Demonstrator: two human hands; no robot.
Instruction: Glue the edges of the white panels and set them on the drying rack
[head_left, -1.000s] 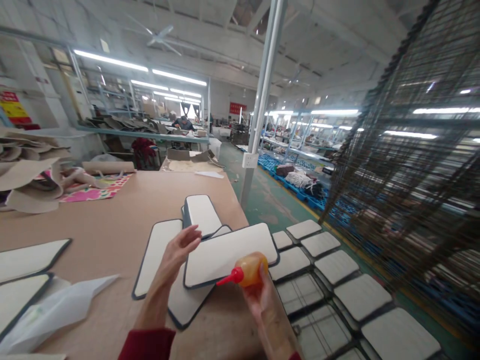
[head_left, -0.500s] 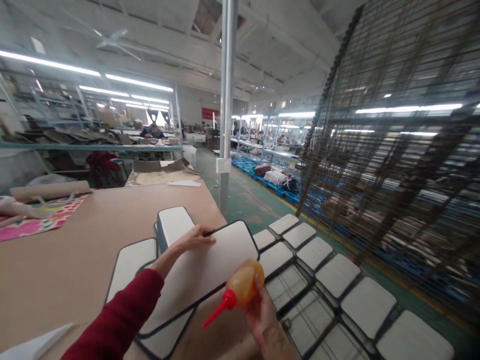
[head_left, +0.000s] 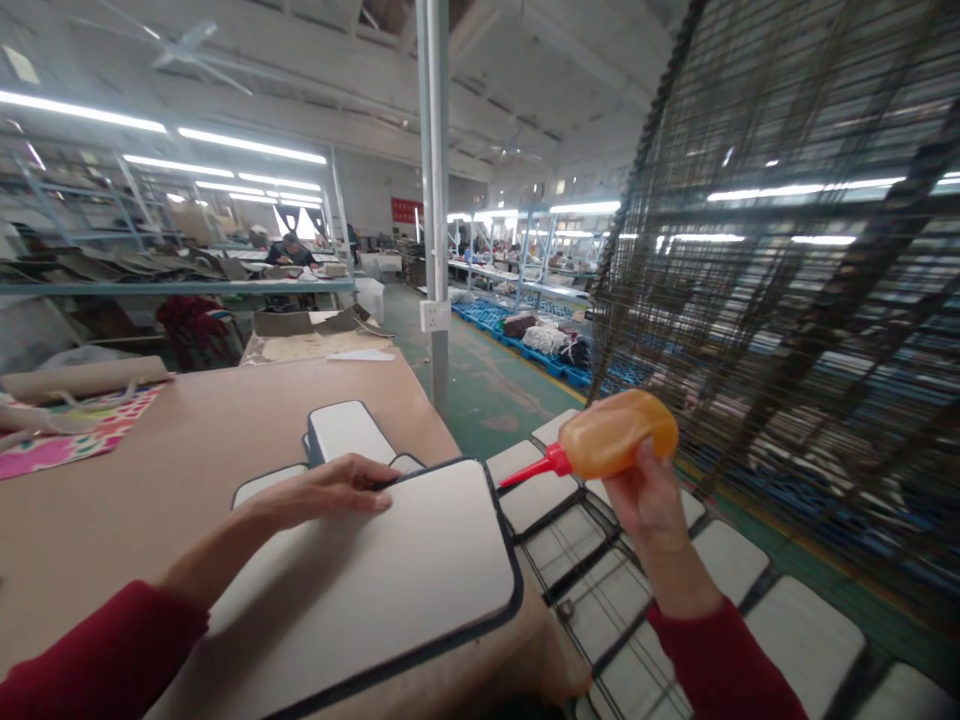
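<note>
My left hand (head_left: 349,490) grips the far edge of a white panel (head_left: 390,580) with a dark border and rounded corners, thumb on its face. The panel lies over other similar panels on the table, partly hiding them. In my right hand (head_left: 645,495) is a squeeze bottle (head_left: 619,435) of amber liquid, held on its side. Its red nozzle (head_left: 529,468) points left, with the tip close to the panel's right edge; whether it touches, I cannot tell. Behind my left hand sits a stack of smaller white panels (head_left: 349,430).
Right of the brown table (head_left: 202,430), a wire rack (head_left: 592,590) bears several white panels. A tall wire mesh (head_left: 750,250) leans beyond it. A grey post (head_left: 437,220) with a socket stands past the table's far corner. Patterned fabric (head_left: 97,430) lies at left; a person (head_left: 291,250) sits farther back.
My right hand has raised the bottle up and to the right, swinging its nozzle to the panel's right edge. The panel has turned and come nearer, with my left hand still on it.
</note>
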